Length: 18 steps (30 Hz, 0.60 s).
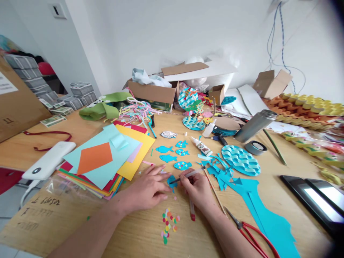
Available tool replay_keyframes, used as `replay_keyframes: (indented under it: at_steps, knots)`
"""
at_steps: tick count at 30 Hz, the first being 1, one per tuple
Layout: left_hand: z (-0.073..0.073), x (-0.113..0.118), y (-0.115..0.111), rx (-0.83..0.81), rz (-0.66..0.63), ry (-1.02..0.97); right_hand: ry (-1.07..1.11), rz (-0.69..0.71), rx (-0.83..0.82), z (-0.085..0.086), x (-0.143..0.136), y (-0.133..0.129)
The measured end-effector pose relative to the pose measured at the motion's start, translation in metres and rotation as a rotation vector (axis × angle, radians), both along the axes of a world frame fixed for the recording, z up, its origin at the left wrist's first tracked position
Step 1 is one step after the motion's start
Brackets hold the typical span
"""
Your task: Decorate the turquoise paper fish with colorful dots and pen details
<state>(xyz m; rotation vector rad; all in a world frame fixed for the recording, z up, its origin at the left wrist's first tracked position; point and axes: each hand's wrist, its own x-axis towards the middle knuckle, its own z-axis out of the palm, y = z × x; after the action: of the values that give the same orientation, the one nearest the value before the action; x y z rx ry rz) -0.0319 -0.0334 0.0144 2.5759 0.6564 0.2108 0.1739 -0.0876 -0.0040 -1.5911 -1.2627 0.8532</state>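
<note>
Gripped by the right hand [197, 189], a pen [194, 172] points onto a blue paper fish [171, 178] just below the frame's centre; I see the left hand [146, 188] spread open beside it. Light, easily creased, I judge; best pressed flat by its edge.

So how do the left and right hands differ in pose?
The right hand grips a pen; the left hand holds none. The left hand's fingers extend, loosely spread; the right hand's are curled. Both are bare and close to the same blue paper fish.
</note>
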Motion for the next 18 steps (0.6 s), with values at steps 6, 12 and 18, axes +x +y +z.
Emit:
replay_keyframes:
  at_steps: [6, 12, 18]
  knots:
    - [-0.0006, 0.0011, 0.0010, 0.004, -0.001, -0.014, -0.011, -0.003, -0.006, 0.0007, 0.0000, -0.0001]
    - [-0.0001, 0.0016, 0.0006, 0.009, -0.002, 0.008, -0.003, -0.004, -0.011, 0.0011, -0.0003, -0.0005]
    - [0.0005, 0.0016, 0.0002, 0.006, 0.002, 0.014, -0.005, 0.000, -0.014, -0.0039, 0.0014, -0.0004]
